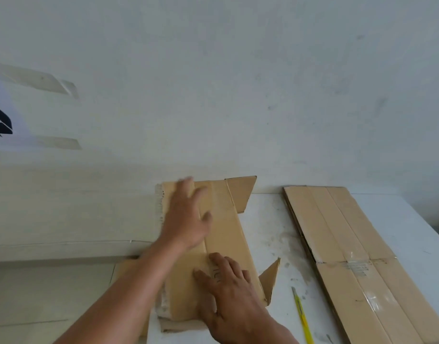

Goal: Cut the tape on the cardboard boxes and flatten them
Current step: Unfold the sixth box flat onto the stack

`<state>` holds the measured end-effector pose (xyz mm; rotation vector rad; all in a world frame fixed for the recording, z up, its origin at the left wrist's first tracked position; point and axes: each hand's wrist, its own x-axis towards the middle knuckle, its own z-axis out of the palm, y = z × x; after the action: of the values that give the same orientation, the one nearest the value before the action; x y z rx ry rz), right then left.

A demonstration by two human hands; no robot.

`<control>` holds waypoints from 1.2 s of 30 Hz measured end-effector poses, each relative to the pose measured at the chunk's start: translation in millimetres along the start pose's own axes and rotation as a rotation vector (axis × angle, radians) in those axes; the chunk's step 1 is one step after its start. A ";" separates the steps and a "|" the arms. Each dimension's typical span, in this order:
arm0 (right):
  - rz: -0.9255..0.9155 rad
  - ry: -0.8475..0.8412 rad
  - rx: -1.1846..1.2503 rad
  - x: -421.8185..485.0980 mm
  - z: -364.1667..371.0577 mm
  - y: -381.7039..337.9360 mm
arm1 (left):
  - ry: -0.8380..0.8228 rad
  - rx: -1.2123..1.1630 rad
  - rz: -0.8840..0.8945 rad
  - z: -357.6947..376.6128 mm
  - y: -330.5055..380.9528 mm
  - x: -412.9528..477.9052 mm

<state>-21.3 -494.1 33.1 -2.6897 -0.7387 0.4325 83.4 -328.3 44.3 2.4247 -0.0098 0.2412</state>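
A brown cardboard box (225,234) lies collapsed on the white table (270,227), its side flaps sticking out at the far right and near right. My left hand (186,219) rests flat on its far left part, fingers spread and blurred. My right hand (228,294) presses palm down on the near end, fingers apart. A yellow box cutter (301,316) lies on the table just right of my right hand, untouched.
A stack of flattened cardboard (357,261) with clear tape strips lies along the right side of the table. The white wall stands right behind the table. A pale floor shows at the lower left, beyond the table's left edge.
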 end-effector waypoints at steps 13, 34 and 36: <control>0.811 -0.063 1.152 96.8 -28.6 123.9 | -0.250 -0.198 -0.332 51.2 57.4 -10.8; -0.014 -0.271 1.431 51.3 -119.8 163.2 | -0.318 -0.247 -0.463 65.4 91.0 -4.3; 0.002 -0.215 1.197 54.1 -94.5 161.3 | -0.313 -0.348 -0.493 61.8 86.6 -3.1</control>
<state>128.4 -617.7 46.7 -1.5279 -0.3251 0.8342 84.8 -434.3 53.5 2.0175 0.3700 -0.3376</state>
